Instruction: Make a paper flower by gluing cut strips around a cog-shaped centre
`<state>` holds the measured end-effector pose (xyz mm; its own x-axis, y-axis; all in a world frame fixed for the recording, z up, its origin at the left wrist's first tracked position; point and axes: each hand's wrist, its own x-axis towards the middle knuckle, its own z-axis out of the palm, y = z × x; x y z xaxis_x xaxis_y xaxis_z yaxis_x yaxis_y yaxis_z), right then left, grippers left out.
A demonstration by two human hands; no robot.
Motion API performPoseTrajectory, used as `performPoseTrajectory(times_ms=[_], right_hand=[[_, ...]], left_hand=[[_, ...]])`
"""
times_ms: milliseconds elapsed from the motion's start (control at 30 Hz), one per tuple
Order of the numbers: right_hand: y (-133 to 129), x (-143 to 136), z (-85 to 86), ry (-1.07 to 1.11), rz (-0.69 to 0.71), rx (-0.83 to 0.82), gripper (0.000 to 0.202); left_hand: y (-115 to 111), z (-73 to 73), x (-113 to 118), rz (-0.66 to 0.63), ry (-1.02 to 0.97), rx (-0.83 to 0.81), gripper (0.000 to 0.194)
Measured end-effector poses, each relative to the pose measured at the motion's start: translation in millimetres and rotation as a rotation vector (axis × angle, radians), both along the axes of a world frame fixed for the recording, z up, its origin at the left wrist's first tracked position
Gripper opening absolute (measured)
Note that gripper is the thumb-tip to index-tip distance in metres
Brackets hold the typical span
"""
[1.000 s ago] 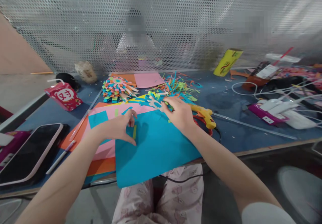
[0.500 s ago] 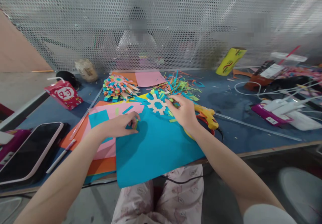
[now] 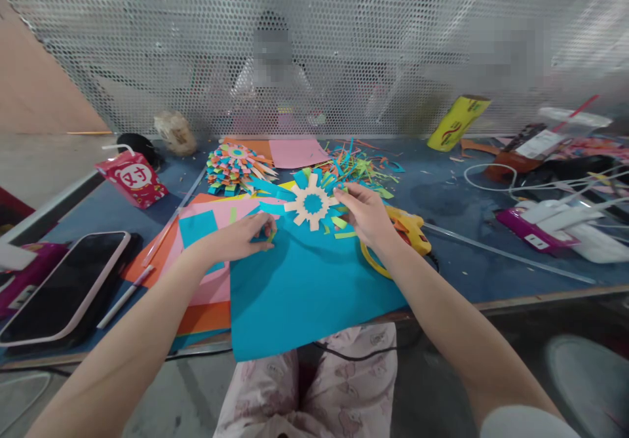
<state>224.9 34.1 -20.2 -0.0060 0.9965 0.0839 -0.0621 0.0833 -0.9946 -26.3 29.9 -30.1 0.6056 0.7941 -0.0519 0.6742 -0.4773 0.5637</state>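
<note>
My right hand (image 3: 366, 212) pinches the right edge of a layered paper flower (image 3: 313, 203), which has pale peach petals over blue and green ones. The flower is held above a large blue sheet (image 3: 304, 294). My left hand (image 3: 248, 236) is closed over the left part of that sheet, with a small yellow-green paper piece (image 3: 272, 235) between its fingertips. Behind my hands lie a finished-looking multicoloured paper flower (image 3: 236, 168) and a heap of thin paper strips (image 3: 361, 168). Pink sheets (image 3: 216, 284) lie under my left forearm.
A yellow glue gun (image 3: 413, 228) lies beside my right wrist. To the left are a phone (image 3: 66, 290), a pen (image 3: 125, 297) and a red drink carton (image 3: 135, 179). A power strip (image 3: 535, 228) with cables lies at the right. Behind the table stands a perforated metal screen (image 3: 368, 44).
The paper flower is raised slightly and turned more towards the camera, showing its petals more fully. My right hand has shifted a little to the right with it. The view has shifted slightly.
</note>
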Motion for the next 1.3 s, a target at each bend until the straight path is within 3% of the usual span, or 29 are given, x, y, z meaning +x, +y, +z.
performPoseTrajectory(times_ms=[167,267,367,433,500,600,733,800,867,967,1033,1067,1167,1233,1300], right_hand=[[-2.1,0.6,-0.8,-0.135,-0.144,0.207,0.031],[-8.7,2.7,-0.3,-0.424,-0.18,0.577,0.02],[-15.5,5.8,-0.8,-0.662,-0.126,0.958,0.026],[-18.5,7.7,-2.3,-0.774,-0.084,1.109,0.032],[-20.7,8.4,-4.2,-0.913,-0.032,1.166,0.036],[-24.5,6.0,-6.4,-1.121,0.03,1.167,0.037],[-34.1,3.1,-8.1,-1.289,0.313,1.19,0.038],[-40.9,7.4,-8.2,-1.35,0.387,1.105,0.045],[-47.6,17.3,-6.7,-1.398,0.281,0.942,0.048],[-53.8,38.2,0.3,-1.532,-0.164,0.514,0.036],[-54.1,50.8,6.8,-1.639,-0.464,0.086,0.045],[-53.1,55.6,9.7,-1.66,-0.55,-0.113,0.053],[-48.0,63.4,14.0,-1.605,-0.586,-0.458,0.073],[-44.8,64.2,12.9,-1.563,-0.597,-0.546,0.082],[-42.3,63.8,10.0,-1.527,-0.593,-0.525,0.089]], left_hand=[[2.4,-1.1,-0.4,-0.012,-0.054,-0.018,0.017],[2.8,1.0,-0.7,-0.009,-0.056,-0.01,0.017],[2.6,3.9,-1.2,0.0,-0.059,0.006,0.019],[3.5,4.7,-2.1,0.036,-0.057,0.052,0.017],[5.9,4.4,-4.1,0.107,-0.083,0.121,0.014],[10.7,3.6,-9.3,0.322,-0.218,0.204,0.011],[13.9,7.7,-15.7,0.622,-0.394,0.326,0.01],[13.5,10.6,-16.2,0.691,-0.442,0.398,0.008],[12.9,11.9,-14.3,0.69,-0.508,0.419,0.009],[12.0,9.2,-7.0,0.578,-0.708,0.292,0.016],[10.9,5.7,-0.6,0.509,-0.825,0.141,0.024],[10.1,4.1,2.6,0.489,-0.854,0.077,0.027],[7.0,1.3,9.6,0.475,-0.826,-0.003,0.029],[5.5,1.1,11.2,0.466,-0.795,-0.006,0.027],[4.6,1.4,11.4,0.46,-0.752,0.03,0.023]])
